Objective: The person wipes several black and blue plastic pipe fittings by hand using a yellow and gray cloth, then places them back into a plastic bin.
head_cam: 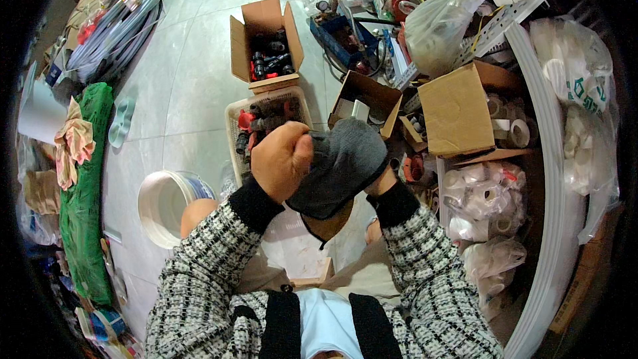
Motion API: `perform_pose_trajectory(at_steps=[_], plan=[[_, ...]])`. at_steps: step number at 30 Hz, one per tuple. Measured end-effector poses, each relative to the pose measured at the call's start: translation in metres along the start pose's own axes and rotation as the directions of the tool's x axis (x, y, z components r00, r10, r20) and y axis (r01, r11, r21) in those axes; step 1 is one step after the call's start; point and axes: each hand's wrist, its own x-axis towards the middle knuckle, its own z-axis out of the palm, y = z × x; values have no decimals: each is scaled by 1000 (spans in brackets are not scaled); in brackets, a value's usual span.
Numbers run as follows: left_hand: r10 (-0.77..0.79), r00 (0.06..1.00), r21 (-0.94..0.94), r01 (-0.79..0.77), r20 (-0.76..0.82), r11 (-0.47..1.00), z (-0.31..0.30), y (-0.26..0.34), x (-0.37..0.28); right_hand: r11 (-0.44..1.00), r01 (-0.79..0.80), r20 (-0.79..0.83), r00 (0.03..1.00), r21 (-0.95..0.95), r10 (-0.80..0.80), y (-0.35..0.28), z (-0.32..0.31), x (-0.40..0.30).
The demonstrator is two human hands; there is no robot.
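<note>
My left hand is closed in a fist on the left side of a dark grey cloth with a black edge. A brown part of it hangs below, towards my lap. The cloth covers most of my right hand, so only its wrist side shows and its fingers are hidden. Just beyond my left hand is a cream plastic basket of black and red pipe fittings. Past the cloth stands an opened cardboard box with white pieces in it.
A cardboard box of black fittings stands behind the basket. To the left are a white bucket, a long green wrapped bundle and coiled grey hose. A larger carton, bagged white fittings and long white strips line the right.
</note>
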Motion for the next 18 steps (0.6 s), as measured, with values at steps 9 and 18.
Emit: perform_pose_trajectory(at_steps=[9, 18], plan=[[-207, 938, 144, 172, 278, 975, 0, -15, 11, 976, -172, 116, 981, 131, 157, -18, 46, -10], [351, 849, -163, -312, 396, 936, -5, -21, 8, 526, -361, 541, 806, 770, -239, 10, 41, -13]])
